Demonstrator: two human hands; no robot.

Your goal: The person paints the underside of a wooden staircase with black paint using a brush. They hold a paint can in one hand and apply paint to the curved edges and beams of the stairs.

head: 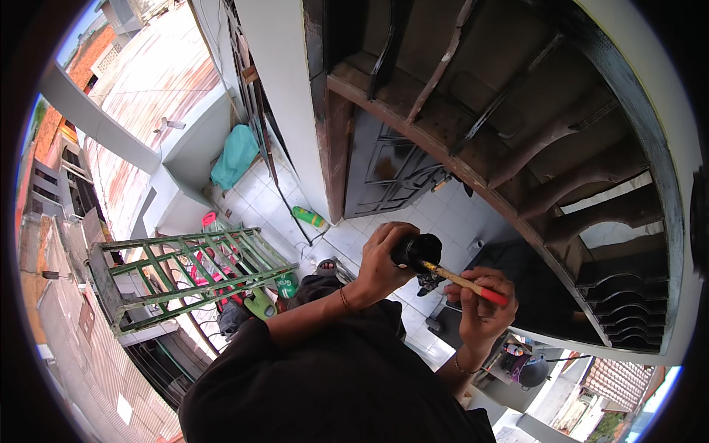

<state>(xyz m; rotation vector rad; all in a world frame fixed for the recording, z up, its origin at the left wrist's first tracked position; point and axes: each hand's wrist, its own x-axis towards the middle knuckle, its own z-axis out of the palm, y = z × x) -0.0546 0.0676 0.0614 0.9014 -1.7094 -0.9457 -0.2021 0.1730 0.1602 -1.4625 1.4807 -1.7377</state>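
My left hand [388, 257] is closed around a small black container [418, 250], held tilted in front of my chest. In my right hand [484, 304] is a paintbrush [457, 281] with a wooden handle and a red end; its tip is at the container's rim, and its bristles cannot be made out. Beyond both hands stands a window or door frame with curved slats [587, 183], partly brown and partly dark, with a brown lower rail [421, 135].
A paint-marked green metal ladder [194, 277] stands at the left. On the white tiled floor lie a green bottle [308, 216] and a teal plastic-covered bundle [235, 156]. A dark panelled door [388, 166] stands behind. A helmet-like dark object [529, 371] rests at lower right.
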